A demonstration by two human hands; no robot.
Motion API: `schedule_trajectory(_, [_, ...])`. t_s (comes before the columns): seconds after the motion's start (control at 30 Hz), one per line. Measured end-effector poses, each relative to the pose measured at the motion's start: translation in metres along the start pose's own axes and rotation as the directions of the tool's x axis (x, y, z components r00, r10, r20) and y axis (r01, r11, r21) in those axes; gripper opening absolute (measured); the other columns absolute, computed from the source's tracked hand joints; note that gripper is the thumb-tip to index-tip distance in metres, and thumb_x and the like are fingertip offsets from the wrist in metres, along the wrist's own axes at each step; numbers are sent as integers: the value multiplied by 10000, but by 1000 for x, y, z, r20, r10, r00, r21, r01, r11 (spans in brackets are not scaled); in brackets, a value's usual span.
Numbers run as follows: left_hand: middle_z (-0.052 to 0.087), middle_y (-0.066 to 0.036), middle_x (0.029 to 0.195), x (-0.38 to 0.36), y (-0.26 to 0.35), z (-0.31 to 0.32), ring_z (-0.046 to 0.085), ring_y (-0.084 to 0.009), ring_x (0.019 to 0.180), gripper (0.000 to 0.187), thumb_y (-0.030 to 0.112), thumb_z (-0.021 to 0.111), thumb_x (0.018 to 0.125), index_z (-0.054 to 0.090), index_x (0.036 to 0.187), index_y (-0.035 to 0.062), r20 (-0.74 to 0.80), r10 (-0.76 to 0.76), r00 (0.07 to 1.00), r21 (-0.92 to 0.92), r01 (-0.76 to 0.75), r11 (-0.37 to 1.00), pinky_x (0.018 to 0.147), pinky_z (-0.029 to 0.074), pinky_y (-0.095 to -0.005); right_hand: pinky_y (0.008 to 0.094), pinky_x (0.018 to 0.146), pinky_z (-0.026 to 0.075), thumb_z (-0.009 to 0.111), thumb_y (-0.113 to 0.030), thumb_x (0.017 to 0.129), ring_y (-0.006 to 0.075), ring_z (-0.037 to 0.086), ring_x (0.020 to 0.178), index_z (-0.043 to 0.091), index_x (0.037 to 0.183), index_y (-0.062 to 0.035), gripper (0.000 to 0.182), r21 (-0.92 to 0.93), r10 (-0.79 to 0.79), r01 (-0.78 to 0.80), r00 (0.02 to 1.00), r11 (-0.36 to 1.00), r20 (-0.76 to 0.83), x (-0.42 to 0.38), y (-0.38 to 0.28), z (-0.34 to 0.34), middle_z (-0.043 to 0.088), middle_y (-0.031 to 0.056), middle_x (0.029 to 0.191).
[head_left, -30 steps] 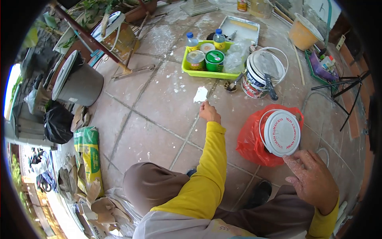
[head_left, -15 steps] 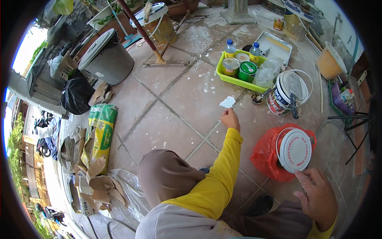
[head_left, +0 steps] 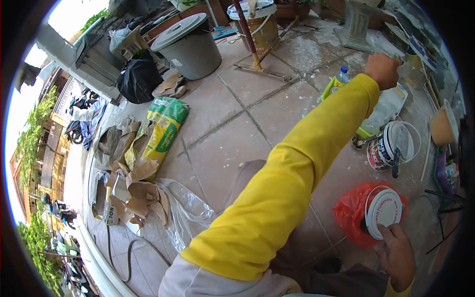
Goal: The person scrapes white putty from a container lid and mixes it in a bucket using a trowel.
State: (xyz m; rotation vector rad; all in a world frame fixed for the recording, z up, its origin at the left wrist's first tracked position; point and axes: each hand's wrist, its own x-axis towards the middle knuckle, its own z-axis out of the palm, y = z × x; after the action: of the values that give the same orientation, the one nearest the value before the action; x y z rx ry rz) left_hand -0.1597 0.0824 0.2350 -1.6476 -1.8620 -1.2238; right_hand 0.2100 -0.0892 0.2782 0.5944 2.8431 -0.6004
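Note:
My left hand [head_left: 382, 72] reaches far out to the upper right in its yellow sleeve, fingers closed in a pinch. A pale scrap [head_left: 404, 69] shows by its fingertips, partly hidden. Low on the right, my right hand [head_left: 397, 253] grips the near edge of a round white lid [head_left: 384, 210] with red lettering. This lid tops a pail with a white handle, set in a red plastic bag [head_left: 349, 210] on the tiles. Beyond it stands a white paint pail [head_left: 381, 152] with a dark-handled scraper [head_left: 396, 161] across its top.
My sleeve partly covers a lime-green tray [head_left: 365, 134] holding a blue-capped bottle [head_left: 342, 74] and clear plastic. A grey lidded bin [head_left: 190, 54], black bag [head_left: 138, 79] and green-yellow sack [head_left: 166, 126] stand left. A long-handled tool [head_left: 257, 64] stands on the tiles farther back.
My left hand has swung outward to the upper right with the white scrap at its fingers. My right hand has closed onto the lid's edge. The view has turned to the left.

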Motion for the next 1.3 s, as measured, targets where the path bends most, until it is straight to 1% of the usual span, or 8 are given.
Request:
schedule_trajectory(0.1, [675, -199, 778, -18, -19, -55, 660, -402, 755, 210, 230, 606, 754, 715, 845, 76, 358, 221, 907, 145, -288, 947, 719, 538, -456, 421, 781, 473, 727, -23, 651, 391, 578, 883, 605, 1146, 61, 517, -22, 9, -10, 1000, 1000, -18, 7, 5, 2, 561, 212, 965])
schedule_trajectory(0.23, [672, -191, 762, -138, -78, -96, 659, -387, 738, 194, 225, 631, 728, 722, 807, 72, 470, -222, 854, 212, 135, 968, 718, 539, -461, 427, 786, 470, 725, -28, 650, 393, 574, 886, 607, 1144, 64, 517, 9, -37, 37, 999, 999, -20, 17, 3, 5, 556, 215, 958])
schedule_trajectory(0.5, [686, -143, 729, -426, -181, -195, 659, -235, 638, 246, 203, 693, 745, 734, 863, -8, 675, -716, 176, 365, 764, 532, 630, 544, -349, 427, 826, 454, 722, -34, 659, 384, 561, 903, 615, 1142, 64, 505, -54, -16, 19, 997, 998, 72, 41, 11, 22, 551, 211, 951])
schedule_trajectory(0.6, [570, -36, 620, -401, -212, -285, 534, -124, 537, 216, 180, 683, 798, 709, 862, -25, 250, -939, 237, 19, 968, 249, 487, 422, -294, 427, 843, 450, 724, -40, 669, 385, 561, 924, 620, 1135, 62, 489, -81, 19, -13, 997, 997, 74, 52, 16, 26, 557, 211, 962])
schedule_trajectory(0.73, [636, -115, 959, -333, -269, -441, 439, -63, 533, 770, 319, 673, 914, 265, 1436, -73, -389, -868, 307, -697, 518, 496, 436, 318, -196, 434, 846, 451, 741, -97, 702, 372, 554, 940, 608, 1187, 33, 520, -115, -5, 15, 996, 993, 88, 59, 22, 27, 561, 211, 985])
schedule_trajectory(1.0, [666, -75, 809, -301, -227, -355, 527, -102, 599, 522, 314, 681, 884, 595, 1215, -80, 226, -862, 453, -84, 891, 446, 500, 428, -234, 431, 856, 446, 737, -85, 706, 368, 554, 946, 611, 1177, 45, 505, -103, -32, 39, 997, 994, 68, 57, 26, 25, 560, 203, 984])
schedule_trajectory(1.1, [707, -164, 878, -283, -189, -280, 667, -282, 825, 441, 302, 683, 868, 645, 1183, -5, 470, -598, 649, 260, 546, 796, 805, 519, -360, 433, 871, 450, 729, -51, 679, 392, 554, 974, 616, 1153, 40, 496, -121, 9, -2, 998, 993, 61, 57, 22, 20, 571, 211, 1017])
schedule_trajectory(1.3, [684, -158, 796, -190, -71, -172, 663, -332, 759, 207, 217, 669, 816, 684, 880, 20, 662, -26, 749, -102, 124, 987, 724, 521, -407, 435, 874, 451, 731, -71, 684, 384, 546, 990, 618, 1160, 31, 499, -139, 0, 7, 999, 990, 52, 45, 29, 19, 570, 204, 1012])
